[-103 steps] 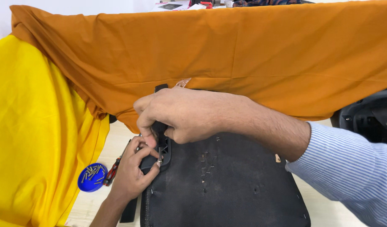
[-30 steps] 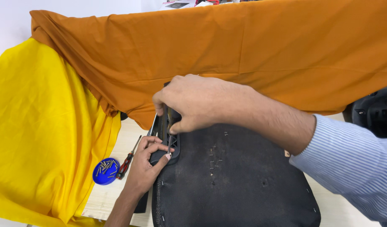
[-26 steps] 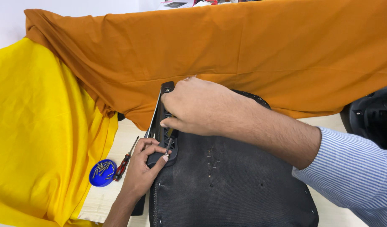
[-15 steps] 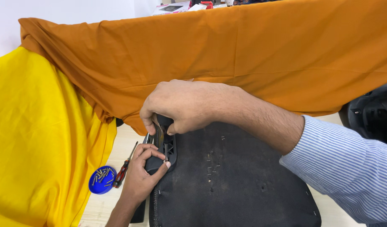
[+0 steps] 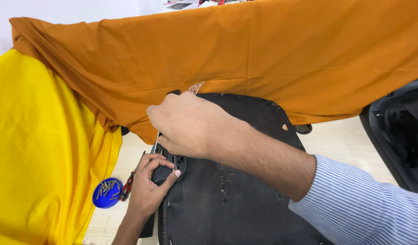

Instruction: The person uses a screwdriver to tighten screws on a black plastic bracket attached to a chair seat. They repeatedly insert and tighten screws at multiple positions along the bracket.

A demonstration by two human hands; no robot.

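Note:
A black seat panel (image 5: 245, 208) with rows of staples lies in front of me, its far edge under an orange cloth (image 5: 263, 54). My left hand (image 5: 147, 190) comes up from below and grips a small black plastic bracket (image 5: 165, 170) at the panel's left edge, thumb and fingers around it. My right hand (image 5: 190, 124) reaches in from the right in a striped blue sleeve. It hovers just above the bracket with fingers closed on a thin metal tool (image 5: 156, 138), whose tip points down at the bracket. Most of the tool is hidden by the hand.
A yellow cloth (image 5: 41, 154) hangs at the left. A blue lid (image 5: 107, 193) holding several small screws sits on the light wooden table (image 5: 336, 136), with a red-handled screwdriver (image 5: 127, 188) beside it. A dark plastic part (image 5: 399, 136) stands at the right edge.
Both hands stay at the bracket on the panel's left edge. My right hand has shifted slightly back and forth above it, and the view has moved a little.

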